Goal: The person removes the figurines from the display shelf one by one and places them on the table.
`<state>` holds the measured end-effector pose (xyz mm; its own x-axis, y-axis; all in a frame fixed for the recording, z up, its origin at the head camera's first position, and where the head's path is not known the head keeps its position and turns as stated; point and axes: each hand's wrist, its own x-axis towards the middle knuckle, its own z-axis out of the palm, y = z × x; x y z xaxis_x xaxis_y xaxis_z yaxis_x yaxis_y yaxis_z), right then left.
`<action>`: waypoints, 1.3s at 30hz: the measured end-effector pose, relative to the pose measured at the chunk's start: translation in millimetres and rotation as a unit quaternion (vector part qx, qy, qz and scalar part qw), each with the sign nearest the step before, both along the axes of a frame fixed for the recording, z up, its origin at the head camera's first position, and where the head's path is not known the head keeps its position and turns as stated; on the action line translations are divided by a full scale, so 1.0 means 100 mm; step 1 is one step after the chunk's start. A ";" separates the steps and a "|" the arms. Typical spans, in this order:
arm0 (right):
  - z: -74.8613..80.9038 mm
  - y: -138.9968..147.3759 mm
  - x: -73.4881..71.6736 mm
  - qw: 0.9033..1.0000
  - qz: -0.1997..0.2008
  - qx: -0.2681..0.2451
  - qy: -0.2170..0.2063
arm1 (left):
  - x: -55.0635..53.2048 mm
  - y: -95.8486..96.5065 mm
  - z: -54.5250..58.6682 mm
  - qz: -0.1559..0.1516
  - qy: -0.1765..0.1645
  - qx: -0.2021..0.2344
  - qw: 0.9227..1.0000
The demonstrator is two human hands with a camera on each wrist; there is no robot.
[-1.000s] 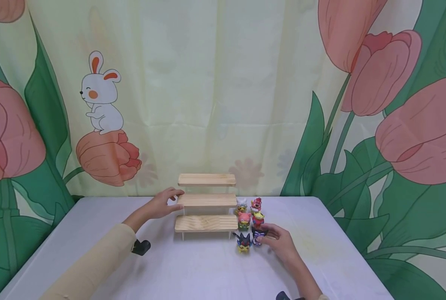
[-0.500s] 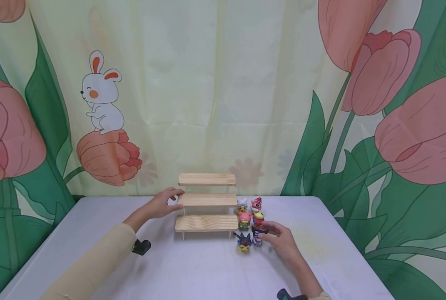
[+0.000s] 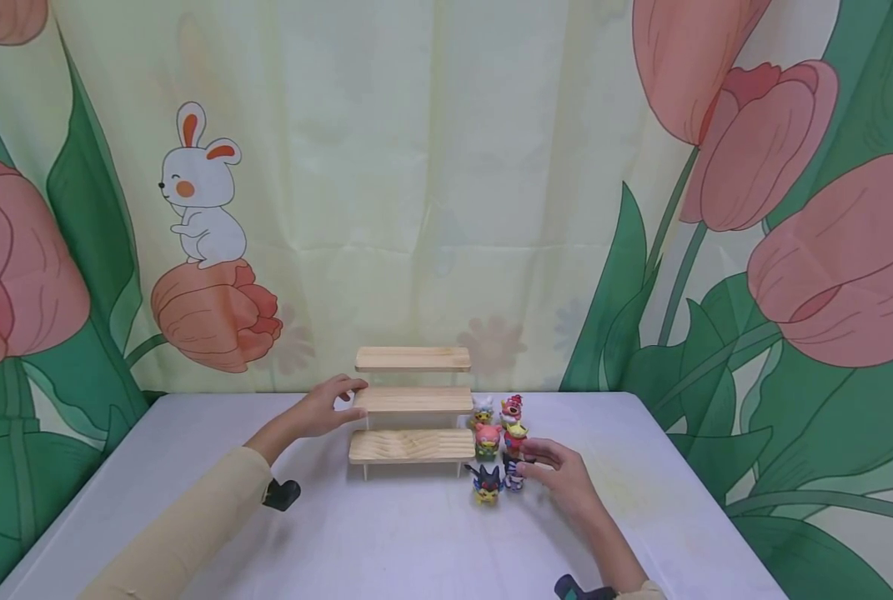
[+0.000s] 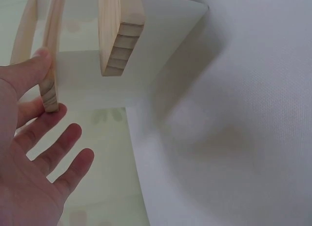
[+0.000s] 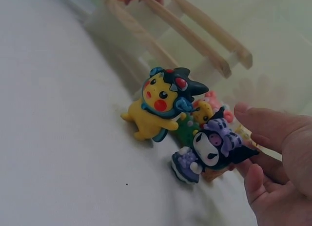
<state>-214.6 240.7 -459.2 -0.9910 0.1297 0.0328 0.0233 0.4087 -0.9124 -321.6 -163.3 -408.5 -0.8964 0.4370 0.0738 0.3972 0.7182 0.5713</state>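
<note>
My left hand pinches the left end of the middle board of a three-tier wooden display stand, thumb on top and fingertips beneath in the left wrist view. To the right of the stand, my right hand has its loosely bent fingers right at the ear of a black-and-purple figurine, which stands on the table. Beside that one is a yellow figurine in a dark pointed hood. Behind them stand a pink figurine, a red one with a yellow-green top, and two more.
A white cloth covers the table. Behind it hangs a curtain printed with tulips and a rabbit. A white-topped figurine and a red one stand closest to the curtain, beside the stand.
My right hand has eased slightly back from the black-and-purple figurine and its fingers have parted, so more of the figurine shows. The left hand keeps its grip on the board.
</note>
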 end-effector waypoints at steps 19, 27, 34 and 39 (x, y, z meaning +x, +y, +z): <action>0.14 -0.03 -0.03 1.000 0.006 -0.002 0.009 | 0.03 -0.02 0.00 -0.001 0.012 -0.004 1.000; 0.22 -0.07 -0.08 1.000 0.009 0.010 0.020 | 0.05 -0.02 -0.01 0.009 0.014 -0.011 1.000; 0.30 -0.09 -0.12 0.999 0.013 0.012 0.027 | 0.10 -0.03 -0.02 0.009 0.023 -0.009 1.000; 0.33 -0.10 -0.14 0.999 0.018 0.009 0.033 | 0.16 -0.05 -0.02 0.019 0.023 -0.007 1.000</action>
<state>-228.7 231.0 -426.2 -0.9905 0.0937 0.1005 -0.0517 0.4240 -0.9042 -306.0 -168.7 -410.9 -0.9080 0.4041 0.1107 0.3958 0.7405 0.5432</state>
